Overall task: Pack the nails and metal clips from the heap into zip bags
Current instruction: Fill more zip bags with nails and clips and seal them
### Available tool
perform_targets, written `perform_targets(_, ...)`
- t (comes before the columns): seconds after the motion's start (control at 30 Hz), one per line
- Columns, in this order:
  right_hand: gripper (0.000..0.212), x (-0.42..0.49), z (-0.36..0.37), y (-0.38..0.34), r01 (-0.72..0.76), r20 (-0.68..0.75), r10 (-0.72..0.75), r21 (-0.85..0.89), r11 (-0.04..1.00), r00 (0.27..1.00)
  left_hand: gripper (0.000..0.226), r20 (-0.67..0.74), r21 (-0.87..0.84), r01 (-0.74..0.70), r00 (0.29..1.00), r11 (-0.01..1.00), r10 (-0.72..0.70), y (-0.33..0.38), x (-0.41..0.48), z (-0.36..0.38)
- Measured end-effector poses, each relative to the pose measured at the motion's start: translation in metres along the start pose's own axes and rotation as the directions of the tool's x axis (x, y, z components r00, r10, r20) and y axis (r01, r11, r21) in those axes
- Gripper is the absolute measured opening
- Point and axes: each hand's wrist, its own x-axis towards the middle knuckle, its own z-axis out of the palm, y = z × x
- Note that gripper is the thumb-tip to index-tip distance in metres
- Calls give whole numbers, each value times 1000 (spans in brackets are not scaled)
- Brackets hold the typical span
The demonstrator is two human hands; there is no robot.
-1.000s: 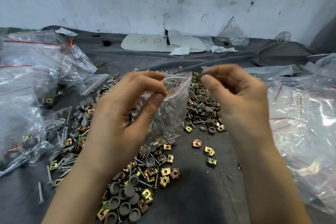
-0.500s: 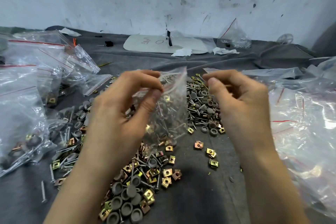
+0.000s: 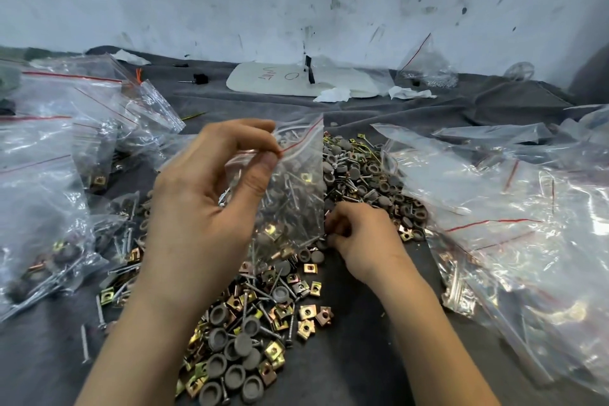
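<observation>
Now the right hand (image 3: 359, 237) has dropped to the heap (image 3: 257, 323) at frame centre, fingers curled, catch unclear, while the left hand (image 3: 204, 208) pinches the top of the part-filled zip bag (image 3: 296, 181), so filling likely continues.

Bench (image 3: 362, 362), draped in grey cloth, is carrying a heap (image 3: 260, 323) of nails, brass clips and grey caps at centre. Filled zip bags (image 3: 527, 224) are lying left and right; a white board (image 3: 290, 82) is lying at the back.

Soft even light, glare on plastic, wide-angle bending at edges.
</observation>
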Motion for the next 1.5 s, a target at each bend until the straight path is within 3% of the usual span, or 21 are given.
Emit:
perform_targets(0.07,20,1,-7,0,3,-35,-1,53,999,999,5,18,8,-8,1000,1000,8,2,0,0)
perform_targets(0.13,21,-2,-21,-5,42,-123,-9,274,961,992,5,44,13,-19,999,1000,18,3,-1,0)
perform_targets(0.23,17,-18,-51,-16,276,-349,-55,623,732,935,8,106,-6,-12,994,1000,13,4,-1,1)
perform_targets(0.3,16,-31,-66,-26,467,-493,-128,664,585,861,10,177,-30,-16,984,999,21,6,-2,3)
perform_targets(0.37,15,-40,-71,-36,596,-589,-208,603,530,781,11,248,-47,-21,968,999,32,7,-2,5)
perform_targets(0.43,13,-43,-71,-42,628,-592,-282,530,569,755,11,284,-68,-22,958,997,40,8,-3,8)
perform_targets(0.57,7,-42,-68,-39,573,-517,-334,416,707,788,10,273,-111,-32,960,993,61,8,-4,11)
perform_targets(0.67,12,-40,-70,-37,607,-565,-305,483,631,766,10,254,-129,-25,966,991,58,9,-4,10)
perform_targets(0.77,19,-32,-66,-26,556,-619,-116,588,587,777,10,215,-141,-16,976,990,47,8,-3,9)
perform_targets(0.83,24,-20,-52,-12,344,-503,8,603,720,864,9,185,-137,-26,981,990,51,9,-3,10)
perform_targets(0.9,24,-10,-33,-2,74,-219,38,479,875,975,8,165,-144,-34,985,989,58,10,-3,10)
perform_targets(0.93,20,-6,-24,1,1,-83,35,396,918,996,7,155,-142,-41,986,989,63,10,-3,9)
perform_targets(1.0,15,-4,-9,2,-25,36,17,241,970,999,7,143,-120,-53,987,991,70,11,-2,8)
perform_targets(1.1,18,-3,-1,-2,-7,11,5,118,993,1000,7,135,-85,-54,989,995,65,11,-2,6)
perform_targets(1.37,13,-4,-2,-5,50,39,-56,139,989,998,6,131,-66,-47,990,997,55,8,-1,3)
perform_targets(1.43,13,-3,-7,-5,57,-41,-49,205,977,998,6,132,-59,-44,990,997,51,7,-1,2)
perform_targets(1.5,20,-5,-17,-6,109,-210,-32,368,923,977,7,157,-65,-32,987,997,42,8,-1,2)
